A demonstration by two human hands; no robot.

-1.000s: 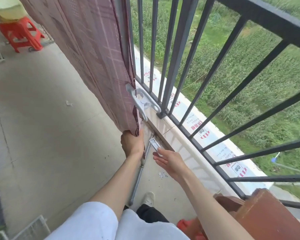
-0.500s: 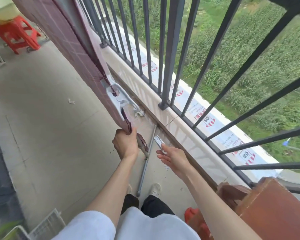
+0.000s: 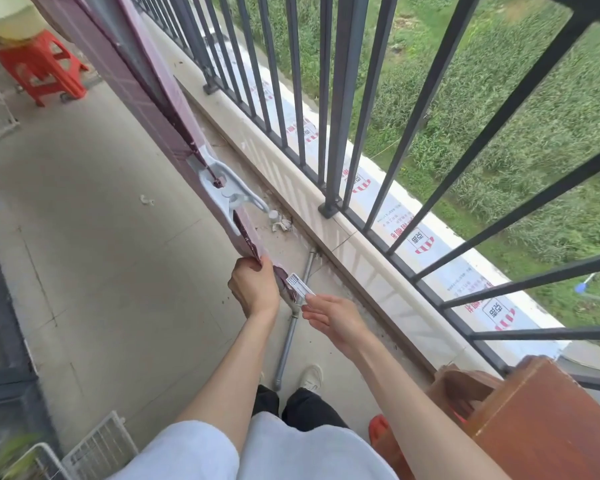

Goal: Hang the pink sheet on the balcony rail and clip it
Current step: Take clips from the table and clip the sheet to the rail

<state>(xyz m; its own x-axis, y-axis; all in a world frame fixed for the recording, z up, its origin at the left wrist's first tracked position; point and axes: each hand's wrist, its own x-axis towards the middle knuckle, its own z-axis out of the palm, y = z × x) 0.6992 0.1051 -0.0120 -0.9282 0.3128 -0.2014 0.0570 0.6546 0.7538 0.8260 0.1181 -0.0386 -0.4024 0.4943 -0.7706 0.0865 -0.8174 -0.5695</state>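
Observation:
The pink checked sheet hangs from above and slants down from the upper left to the middle. My left hand grips its bottom corner. A large white clip is clamped on the sheet's edge a little above that hand. Beside the left hand, my right hand pinches a small white clip between thumb and fingers, close to the sheet's corner. The dark metal balcony rail runs along the right; its top bar is mostly out of view.
A grey metal pipe lies on the concrete floor by the low ledge. A red plastic stool stands far left. A brown wooden piece is at lower right, white wire racks at lower left.
The view has tilted down and the sheet's edge has swung away from the rail bars. Both hands stay at the bottom corner, and the right hand's small clip has moved closer to it.

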